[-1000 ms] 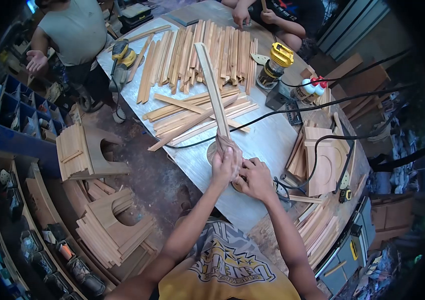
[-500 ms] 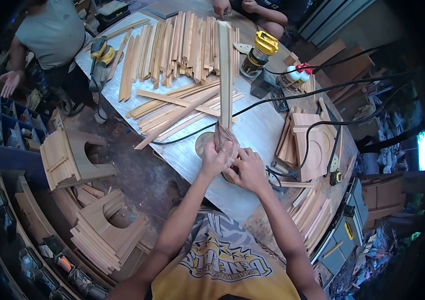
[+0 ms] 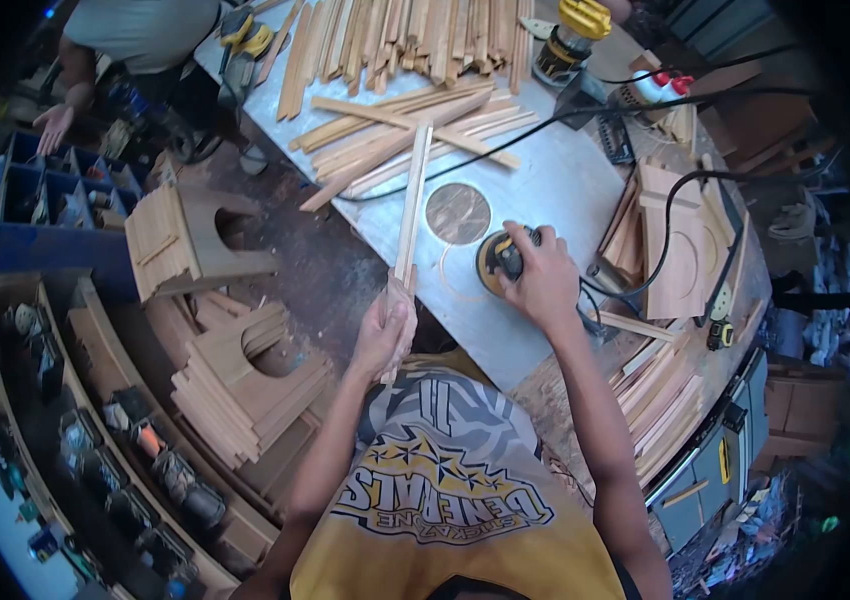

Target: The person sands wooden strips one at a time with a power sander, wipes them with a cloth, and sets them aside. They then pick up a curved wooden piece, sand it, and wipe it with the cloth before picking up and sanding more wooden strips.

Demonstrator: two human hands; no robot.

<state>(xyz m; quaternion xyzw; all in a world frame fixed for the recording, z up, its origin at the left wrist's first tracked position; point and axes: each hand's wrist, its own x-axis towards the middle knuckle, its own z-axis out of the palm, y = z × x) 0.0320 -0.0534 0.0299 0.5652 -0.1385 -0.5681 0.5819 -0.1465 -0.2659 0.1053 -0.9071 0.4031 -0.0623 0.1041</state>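
My left hand [image 3: 385, 328] is closed around the lower end of a wooden strip [image 3: 414, 205], which points up and away over the table's left edge. A cloth or sheet seems wrapped at the grip, though I cannot make it out. My right hand [image 3: 537, 270] grips the top of a black and yellow sander [image 3: 497, 262] resting on the metal tabletop [image 3: 555, 330]. Beyond the sander is a round disc [image 3: 458, 214] set in or lying on the surface. Several loose wooden strips [image 3: 395, 150] lie crossed just past the held one.
Many strips [image 3: 415, 40] are lined up at the far side. A yellow-topped router [image 3: 570, 45], glue bottles [image 3: 657, 85] and a black cable [image 3: 685, 187] are on the right. Wooden panels [image 3: 200, 245] stand at left. Another person's open hand [image 3: 55, 128] shows at upper left.
My hands have moved apart. The left has brought the strip down and left, toward my body; the right is now on the sander at the right. The view has shifted.
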